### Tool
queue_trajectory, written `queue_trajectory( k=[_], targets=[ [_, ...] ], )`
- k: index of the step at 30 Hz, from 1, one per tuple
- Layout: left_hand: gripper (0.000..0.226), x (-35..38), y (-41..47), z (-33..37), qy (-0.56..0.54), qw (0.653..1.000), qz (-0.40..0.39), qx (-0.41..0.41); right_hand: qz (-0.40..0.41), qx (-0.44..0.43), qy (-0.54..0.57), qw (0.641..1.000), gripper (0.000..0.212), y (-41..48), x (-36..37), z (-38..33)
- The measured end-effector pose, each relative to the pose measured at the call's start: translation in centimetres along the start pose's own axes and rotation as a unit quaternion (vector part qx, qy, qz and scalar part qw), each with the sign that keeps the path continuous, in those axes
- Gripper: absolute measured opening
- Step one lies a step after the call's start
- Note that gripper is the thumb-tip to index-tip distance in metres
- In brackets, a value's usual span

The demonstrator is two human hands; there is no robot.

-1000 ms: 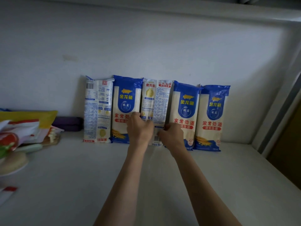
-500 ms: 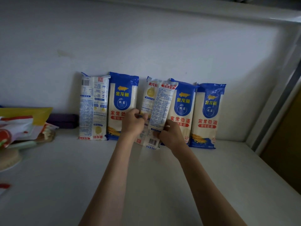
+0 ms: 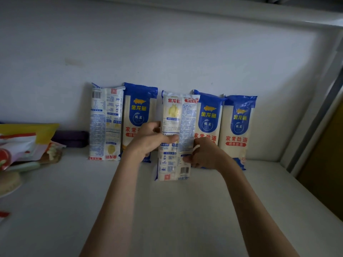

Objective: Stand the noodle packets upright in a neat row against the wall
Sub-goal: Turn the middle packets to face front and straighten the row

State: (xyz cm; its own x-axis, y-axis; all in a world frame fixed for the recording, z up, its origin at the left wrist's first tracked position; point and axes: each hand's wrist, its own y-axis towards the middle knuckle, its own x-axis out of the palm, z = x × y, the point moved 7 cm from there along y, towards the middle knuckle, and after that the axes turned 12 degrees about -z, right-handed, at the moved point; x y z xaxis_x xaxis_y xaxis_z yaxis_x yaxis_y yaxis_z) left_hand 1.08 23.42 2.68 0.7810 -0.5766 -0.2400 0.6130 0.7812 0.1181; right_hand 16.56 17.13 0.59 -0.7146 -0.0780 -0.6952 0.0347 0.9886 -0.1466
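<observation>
White wall [image 3: 167,43]; both hands' grip on middle noodle packet [image 3: 176,138].

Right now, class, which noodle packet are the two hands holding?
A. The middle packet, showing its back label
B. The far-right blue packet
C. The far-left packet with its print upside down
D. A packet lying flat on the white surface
A: the left hand and right hand both grip the middle packet, whose barcode and small print face the camera, between blue-fronted packets against the wall.
</observation>
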Motion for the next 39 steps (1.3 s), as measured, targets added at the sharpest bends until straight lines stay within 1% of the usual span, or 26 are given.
queue_trajectory(
  k=[1,3,5,6,7,9,10,11,12,15,16,17,18,19,20,22,23,24,26,29,32,34,35,37,38,39],
  targets=[
    [0.034,0.1,-0.2,0.4,0.014,1.000,0.002,0.005,-0.019,0.029,-0.024,0.999,0.019,-0.3,0.0,-0.3],
    [0.036,0.2,-0.3,1.3,0.053,0.998,0.013,0.014,-0.079,0.069,-0.020,0.994,0.032,-0.8,0.7,-0.7],
    [0.040,0.5,-0.5,2.2,0.100,0.994,0.024,0.021,-0.132,0.083,-0.006,0.988,0.047,-1.4,1.8,-1.2],
    [0.042,0.7,-0.5,2.7,0.124,0.992,0.027,0.025,-0.140,0.084,0.000,0.987,0.058,-1.6,2.3,-1.3],
    [0.043,1.0,-0.4,3.0,0.144,0.989,0.029,0.026,-0.133,0.085,0.006,0.987,0.072,-1.6,2.7,-1.4],
    [0.043,1.5,-0.2,3.6,0.171,0.984,0.033,0.026,-0.094,0.099,0.034,0.990,0.100,-1.3,3.0,-1.0],
    [0.042,1.8,-0.1,3.8,0.177,0.983,0.030,0.021,-0.074,0.100,0.049,0.991,0.107,-1.2,3.1,-0.9],
    [0.042,2.0,-0.1,3.8,0.176,0.984,0.023,0.014,-0.058,0.092,0.060,0.992,0.107,-1.1,3.0,-0.9],
    [0.044,2.3,-0.1,3.8,0.168,0.986,0.013,0.005,-0.053,0.079,0.072,0.993,0.101,-1.0,2.8,-0.8],
    [0.061,2.4,-0.3,3.0,0.106,0.993,-0.041,-0.029,-0.070,0.024,0.124,0.990,0.060,-1.5,1.7,-0.4],
    [0.069,2.6,-0.5,2.8,0.073,0.994,-0.071,-0.032,-0.085,0.002,0.144,0.986,0.056,-1.8,1.4,0.0],
    [0.074,2.7,-0.6,2.6,0.030,0.994,-0.097,-0.029,-0.101,-0.015,0.162,0.982,0.058,-2.1,1.3,0.3],
    [0.073,2.7,-0.5,2.5,-0.023,0.994,-0.109,-0.022,-0.119,-0.030,0.180,0.976,0.063,-2.4,1.2,0.8],
    [0.068,2.5,-0.3,2.4,-0.077,0.992,-0.104,-0.011,-0.139,-0.044,0.203,0.968,0.066,-2.6,1.2,1.1],
    [0.058,2.2,0.0,2.2,-0.119,0.989,-0.089,0.002,-0.158,-0.056,0.229,0.959,0.069,-2.6,1.3,1.6],
    [0.029,2.2,0.5,1.9,-0.146,0.986,-0.073,0.022,-0.190,-0.078,0.273,0.940,0.070,-2.7,1.6,2.3],
    [0.018,2.5,0.6,1.7,-0.146,0.985,-0.088,0.024,-0.202,-0.088,0.284,0.933,0.070,-2.7,1.7,2.5],
    [0.014,3.0,0.5,1.6,-0.147,0.982,-0.116,0.026,-0.216,-0.097,0.288,0.928,0.071,-2.8,1.7,2.8],
    [0.016,3.6,0.3,1.8,-0.141,0.978,-0.152,0.033,-0.237,-0.104,0.287,0.922,0.070,-3.1,1.6,3.1],
    [0.025,3.6,0.1,2.7,-0.080,0.989,-0.110,0.056,-0.248,-0.098,0.286,0.920,0.067,-3.7,1.0,3.3],
    [0.030,3.5,0.1,3.5,-0.050,0.994,-0.050,0.078,-0.230,-0.074,0.284,0.928,0.065,-3.8,-0.1,3.8],
    [0.038,3.3,0.1,3.8,-0.023,0.996,-0.001,0.085,-0.230,-0.057,0.282,0.930,0.067,-3.9,-0.6,4.2],
    [0.043,3.2,0.2,3.9,-0.013,0.996,0.028,0.086,-0.232,-0.047,0.270,0.933,0.065,-4.0,-0.6,4.2],
    [0.052,3.1,0.3,4.0,-0.005,0.994,0.071,0.085,-0.211,-0.022,0.214,0.954,0.055,-3.7,-0.7,4.1],
    [0.054,3.1,0.4,3.9,-0.004,0.994,0.076,0.080,-0.182,-0.009,0.181,0.967,0.049,-3.4,-0.9,4.0],
    [0.054,3.2,0.5,3.9,-0.001,0.995,0.065,0.072,-0.148,0.001,0.160,0.976,0.044,-3.1,-1.2,3.9]
  ],
)
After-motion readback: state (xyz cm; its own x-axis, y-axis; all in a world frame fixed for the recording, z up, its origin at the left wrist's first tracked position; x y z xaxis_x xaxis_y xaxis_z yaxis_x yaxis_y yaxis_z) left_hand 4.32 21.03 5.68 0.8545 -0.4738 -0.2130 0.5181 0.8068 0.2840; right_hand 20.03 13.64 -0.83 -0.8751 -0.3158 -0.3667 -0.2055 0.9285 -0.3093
